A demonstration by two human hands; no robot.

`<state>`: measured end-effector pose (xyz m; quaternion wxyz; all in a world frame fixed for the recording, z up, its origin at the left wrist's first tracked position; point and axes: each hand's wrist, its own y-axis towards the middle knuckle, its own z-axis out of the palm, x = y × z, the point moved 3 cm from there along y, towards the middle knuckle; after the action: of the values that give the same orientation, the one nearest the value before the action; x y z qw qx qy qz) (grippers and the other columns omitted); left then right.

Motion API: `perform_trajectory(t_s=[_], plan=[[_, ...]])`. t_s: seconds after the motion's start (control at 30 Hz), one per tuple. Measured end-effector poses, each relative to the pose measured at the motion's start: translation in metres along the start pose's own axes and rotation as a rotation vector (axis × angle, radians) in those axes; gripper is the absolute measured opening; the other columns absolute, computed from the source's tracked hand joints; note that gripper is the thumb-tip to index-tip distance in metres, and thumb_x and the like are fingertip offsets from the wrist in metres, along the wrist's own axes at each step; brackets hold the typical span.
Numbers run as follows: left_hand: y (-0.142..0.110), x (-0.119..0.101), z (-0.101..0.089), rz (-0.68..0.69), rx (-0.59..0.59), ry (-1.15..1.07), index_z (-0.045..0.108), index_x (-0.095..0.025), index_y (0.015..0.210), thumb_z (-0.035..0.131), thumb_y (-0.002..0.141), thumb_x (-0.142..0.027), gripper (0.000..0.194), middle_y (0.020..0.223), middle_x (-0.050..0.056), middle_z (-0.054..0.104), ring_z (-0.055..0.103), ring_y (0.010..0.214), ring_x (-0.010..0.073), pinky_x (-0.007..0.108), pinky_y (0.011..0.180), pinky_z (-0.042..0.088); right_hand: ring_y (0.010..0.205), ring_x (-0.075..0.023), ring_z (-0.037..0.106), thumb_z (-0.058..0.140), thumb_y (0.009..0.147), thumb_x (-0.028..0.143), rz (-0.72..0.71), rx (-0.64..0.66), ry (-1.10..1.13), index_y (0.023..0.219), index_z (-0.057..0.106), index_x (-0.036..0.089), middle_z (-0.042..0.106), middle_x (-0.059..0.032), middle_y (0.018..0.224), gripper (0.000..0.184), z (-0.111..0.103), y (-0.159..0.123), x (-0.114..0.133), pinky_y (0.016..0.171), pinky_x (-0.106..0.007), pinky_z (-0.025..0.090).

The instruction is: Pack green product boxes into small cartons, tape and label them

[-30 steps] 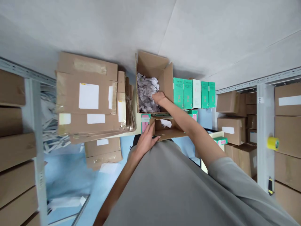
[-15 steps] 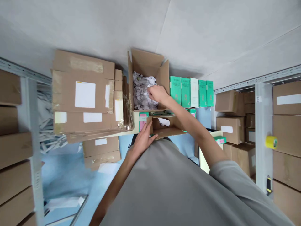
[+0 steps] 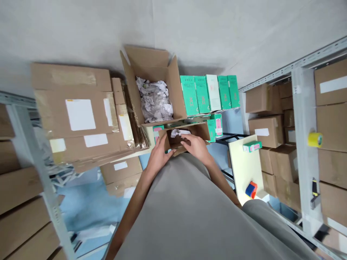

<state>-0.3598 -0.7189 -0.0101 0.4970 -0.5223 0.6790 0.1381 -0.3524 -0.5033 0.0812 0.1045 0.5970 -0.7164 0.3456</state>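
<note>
One small carton (image 3: pixel 204 130) before the torso (image 3: pixel 187 202) is clamped by the left hand (image 3: pixel 158 154), apparently for steadiness; whether its paper (image 3: pixel 176 133) is gripped by the right hand (image 3: pixel 197 147) cannot be told. Beyond, a larger box (image 3: pixel 176 90) is placed within reach.

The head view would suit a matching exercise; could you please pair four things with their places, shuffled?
Things:
1. Left hand
2. Yellow tape roll
3. White box
4. Heap of crumpled paper

Places:
A. In a row with green boxes on both sides
B. Inside the large open carton
C. At the left end of the small open carton
D. At the grey shelf post on the right

Right pairs: 1-C, 2-D, 3-A, 4-B.
</note>
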Motion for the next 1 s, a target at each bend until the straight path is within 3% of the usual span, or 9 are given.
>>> perform_trajectory(t_s=[0.2,0.3,0.4,0.6,0.7,0.8,0.9,1.0], plan=[[-0.002,0.003,-0.005,-0.007,0.009,0.030,0.043,-0.022,0.176,0.080,0.097,-0.049,0.091,0.176,0.020,0.051,0.043,0.168,0.0446,0.059,0.131,0.047,0.142,-0.0376,0.062,0.067,0.106,0.041,0.270,-0.575,-0.190,0.139,0.073,0.016,0.071,-0.0237,0.146,0.041,-0.031,-0.015,-0.057,0.123,-0.055,0.049],[-0.001,0.004,-0.005,0.000,-0.007,0.037,0.045,-0.023,0.174,0.081,0.097,-0.048,0.089,0.175,0.021,0.052,0.043,0.168,0.0446,0.061,0.132,0.046,0.132,-0.0375,0.066,0.066,0.102,0.036,0.354,-0.531,-0.140,0.126,0.074,0.016,0.075,-0.0240,0.135,0.032,-0.032,-0.016,-0.089,0.118,-0.055,0.051],[0.001,0.003,-0.007,0.008,-0.029,0.052,0.048,-0.022,0.172,0.082,0.096,-0.048,0.087,0.172,0.021,0.056,0.045,0.167,0.0452,0.063,0.133,0.045,0.120,-0.0342,0.070,0.061,0.101,0.029,0.358,-0.438,-0.056,0.103,0.074,0.020,0.080,-0.0195,0.120,0.016,-0.023,-0.020,-0.103,0.114,-0.050,0.053],[0.013,-0.025,0.001,0.122,-0.003,0.092,0.054,-0.021,0.168,0.085,0.094,-0.052,0.086,0.165,0.020,0.063,0.057,0.158,0.0431,0.061,0.132,0.046,0.116,-0.0315,0.076,0.063,0.098,0.036,0.431,-0.573,0.093,0.094,0.069,0.025,0.082,-0.0157,0.116,0.013,-0.024,-0.077,-0.122,0.108,-0.046,0.057],[0.020,-0.053,0.026,0.208,0.054,0.135,0.053,-0.022,0.168,0.084,0.094,-0.052,0.086,0.164,0.019,0.064,0.059,0.157,0.0418,0.061,0.131,0.048,0.101,-0.0288,0.077,0.064,0.094,0.051,0.487,-0.659,0.313,0.090,0.067,0.026,0.082,-0.0106,0.103,0.025,-0.029,-0.118,-0.154,0.101,-0.044,0.061],[0.025,-0.085,0.067,0.277,0.125,0.187,0.053,-0.022,0.167,0.084,0.094,-0.053,0.085,0.166,0.019,0.063,0.057,0.158,0.0418,0.059,0.129,0.051,0.077,-0.0234,0.070,0.064,0.089,0.062,0.512,-0.741,0.540,0.080,0.062,0.027,0.074,-0.0032,0.080,0.037,-0.031,-0.159,-0.197,0.080,-0.038,0.060],[0.032,-0.119,0.122,0.360,0.199,0.203,0.053,-0.021,0.166,0.080,0.096,-0.056,0.083,0.165,0.019,0.064,0.059,0.157,0.0398,0.057,0.129,0.052,0.066,-0.0198,0.060,0.066,0.085,0.066,0.579,-0.843,0.656,0.074,0.059,0.027,0.066,0.0006,0.069,0.041,-0.032,-0.204,-0.246,0.066,-0.033,0.051],[0.041,-0.154,0.189,0.435,0.280,0.211,0.056,-0.020,0.163,0.075,0.099,-0.059,0.077,0.164,0.018,0.065,0.061,0.155,0.0374,0.055,0.130,0.051,0.067,-0.0203,0.061,0.064,0.084,0.069,0.661,-0.948,0.737,0.077,0.062,0.026,0.068,-0.0012,0.072,0.044,-0.033,-0.255,-0.294,0.065,-0.033,0.048]])
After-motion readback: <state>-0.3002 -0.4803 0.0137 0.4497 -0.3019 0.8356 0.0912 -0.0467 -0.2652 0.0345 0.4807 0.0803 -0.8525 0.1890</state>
